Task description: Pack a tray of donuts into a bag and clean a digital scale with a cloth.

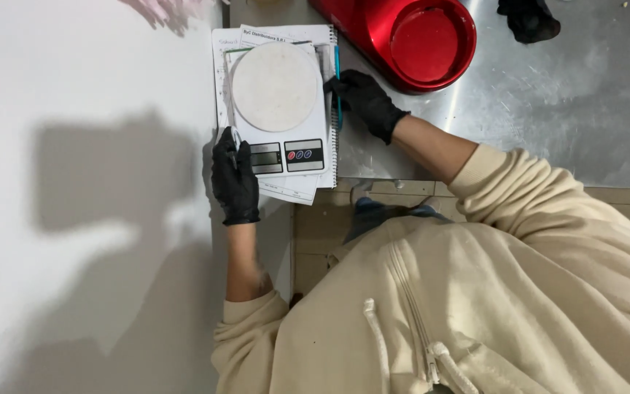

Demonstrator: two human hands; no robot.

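Observation:
A white digital kitchen scale [280, 109] with a round pale platter lies on a spiral notebook [327, 33] and loose papers on a steel counter [548, 109]. My left hand [234, 179], in a black glove, grips the scale's near left corner by the display. My right hand [364, 101], also black-gloved, rests against the scale's right edge, touching a blue pen [337, 80] that lies along the notebook's spiral.
A red machine base with a round red bowl [429, 40] stands just right of the notebook. A black object [528, 18] lies at the back. A white wall [82, 182] runs along the left. My cream hoodie [475, 306] fills the foreground.

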